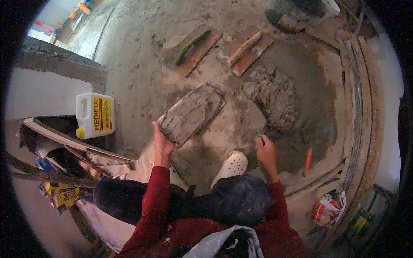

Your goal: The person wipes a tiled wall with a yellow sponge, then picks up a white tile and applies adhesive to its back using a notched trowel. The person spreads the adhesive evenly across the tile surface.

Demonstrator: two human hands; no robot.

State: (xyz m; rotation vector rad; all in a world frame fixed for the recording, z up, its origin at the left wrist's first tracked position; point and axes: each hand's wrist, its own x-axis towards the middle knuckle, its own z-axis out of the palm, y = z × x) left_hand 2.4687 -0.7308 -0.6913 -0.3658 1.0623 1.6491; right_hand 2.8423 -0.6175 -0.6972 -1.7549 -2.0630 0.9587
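My left hand point(162, 144) grips the lower left end of a flat rectangular slab point(191, 112), its thumb along the edge. Wet grey mortar covers the slab's upper face in rough ridges, with a pale strip showing along one long edge. My right hand point(266, 150) is closed beside the near side of a mortar heap point(275, 99). Something small and dark shows at its fingertips; I cannot make out what it is. Beyond the slab, two rectangular floats point(186, 59) with long handles lie side by side on the floor.
A dark bucket point(292, 17) stands at the far right. To the left are a white jug point(97, 115) with a yellow cap and a yellow packet point(62, 195). An orange-handled tool point(307, 162) and a red-white bag point(329, 210) lie right, near long boards point(365, 107).
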